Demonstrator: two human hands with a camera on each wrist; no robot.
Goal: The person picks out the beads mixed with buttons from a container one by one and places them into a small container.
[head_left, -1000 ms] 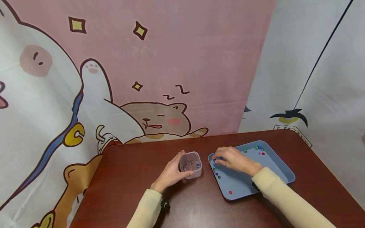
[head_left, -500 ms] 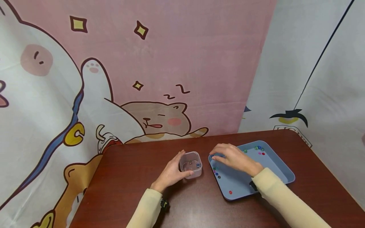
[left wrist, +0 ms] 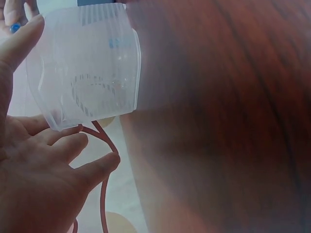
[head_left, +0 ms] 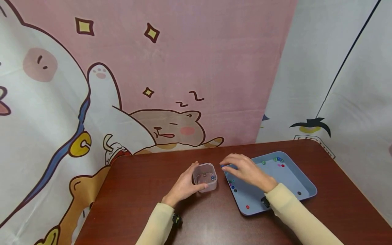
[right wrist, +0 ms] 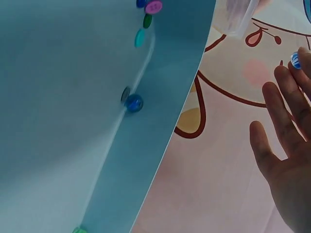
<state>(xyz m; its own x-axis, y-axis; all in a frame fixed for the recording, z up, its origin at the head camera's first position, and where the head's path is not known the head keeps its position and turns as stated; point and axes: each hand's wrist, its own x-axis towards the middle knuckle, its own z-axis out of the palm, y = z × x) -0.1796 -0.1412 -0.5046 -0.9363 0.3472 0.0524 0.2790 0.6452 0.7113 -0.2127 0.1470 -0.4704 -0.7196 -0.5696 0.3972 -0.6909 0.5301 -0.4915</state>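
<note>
My left hand grips a small clear plastic box, thumb on the near side and fingers at the far left. Inside it lie a blue marble and another small round piece. My right hand pinches a blue-and-white marble between thumb and fingertips, just past the left corner of a blue tray. On the tray, another blue marble sits by the wall, near a pink button and several small coloured pieces.
At the tray's far corner is a cluster of green and blue marbles with a red button. Another red button lies near its front left corner. The brown table meets a printed cloth backdrop behind.
The right hand has lifted from the tray's left corner and moved left toward the box with a marble. A dark button at the tray's right end has come into view. The left hand stays put.
</note>
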